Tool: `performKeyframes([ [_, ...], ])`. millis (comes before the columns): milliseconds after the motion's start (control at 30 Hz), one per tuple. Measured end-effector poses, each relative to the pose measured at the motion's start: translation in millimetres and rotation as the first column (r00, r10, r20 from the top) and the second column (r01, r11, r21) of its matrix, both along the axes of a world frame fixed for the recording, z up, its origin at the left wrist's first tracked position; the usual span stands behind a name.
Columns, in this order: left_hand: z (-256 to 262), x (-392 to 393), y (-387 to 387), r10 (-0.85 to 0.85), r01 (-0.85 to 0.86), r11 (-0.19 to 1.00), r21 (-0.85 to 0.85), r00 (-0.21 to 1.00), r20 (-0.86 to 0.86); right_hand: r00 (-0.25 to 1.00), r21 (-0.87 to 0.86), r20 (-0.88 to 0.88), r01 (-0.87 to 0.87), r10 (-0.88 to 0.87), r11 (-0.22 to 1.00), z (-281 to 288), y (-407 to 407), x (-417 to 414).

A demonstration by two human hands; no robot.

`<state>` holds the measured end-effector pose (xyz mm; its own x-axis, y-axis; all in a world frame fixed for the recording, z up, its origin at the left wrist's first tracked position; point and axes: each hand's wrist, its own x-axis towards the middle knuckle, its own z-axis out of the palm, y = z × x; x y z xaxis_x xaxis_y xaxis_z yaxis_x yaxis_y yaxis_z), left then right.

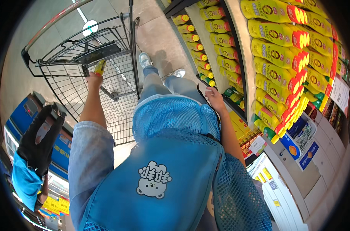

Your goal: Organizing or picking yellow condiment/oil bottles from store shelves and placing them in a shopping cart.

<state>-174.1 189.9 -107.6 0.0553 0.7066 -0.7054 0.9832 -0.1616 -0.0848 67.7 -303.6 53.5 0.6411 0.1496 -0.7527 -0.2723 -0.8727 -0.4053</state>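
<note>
My left hand [94, 80] is closed around a small yellow bottle [100, 67], with a red part beside the fingers. It is over the wire shopping cart [117, 106], whose basket mesh shows below. My right hand [215, 98] hangs beside my hip with loosely bent fingers, near a black strap [202, 93] of the blue mesh vest [175, 115]; I see nothing held in it. To its right, yellow squeeze bottles with red caps [271, 57] fill a shelf in rows. More yellow bottles [225, 52] stand on lower shelves.
The cart's handle [55, 18] is at the upper left. A dark shelf edge [238, 57] runs close to my right side. At the left, another person [30, 164] in a blue vest stands by blue cases. A price sign [340, 93] hangs at the far right.
</note>
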Motion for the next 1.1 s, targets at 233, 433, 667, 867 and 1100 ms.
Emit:
performKeyframes([
  [233, 5.5, -13.2, -28.3, 0.285, -0.276, 0.958, -0.073, 0.938, 0.198, 0.998, -0.011, -0.026, 0.05, -0.051, 0.999, -11.4, -18.1, 16.8],
  [433, 47.0, -37.0, -62.0, 0.276, -0.321, 0.947, 0.017, 0.841, 0.465, 1.0, 0.162, 0.022, -0.011, 0.008, 0.987, -42.3, -28.4, 18.9],
  [667, 146.5, -45.4, -72.6, -0.184, -0.086, 0.876, 0.474, 0.849, 0.495, 0.995, 0.258, 0.061, 0.056, -0.074, 0.965, -51.6, -46.4, 13.9],
  [867, 282.2, 5.8, -126.5, -0.563, 0.106, 0.631, 0.769, 0.744, 0.359, 0.994, 0.284, 0.097, 0.03, -0.06, 0.958, -58.4, -63.5, -4.2],
  [1100, 391.9, 69.0, -212.2, -0.496, -0.044, 0.759, 0.65, 0.608, 0.62, 0.943, 0.435, 0.325, -0.077, -0.077, 0.897, -28.2, -63.2, -18.6],
])
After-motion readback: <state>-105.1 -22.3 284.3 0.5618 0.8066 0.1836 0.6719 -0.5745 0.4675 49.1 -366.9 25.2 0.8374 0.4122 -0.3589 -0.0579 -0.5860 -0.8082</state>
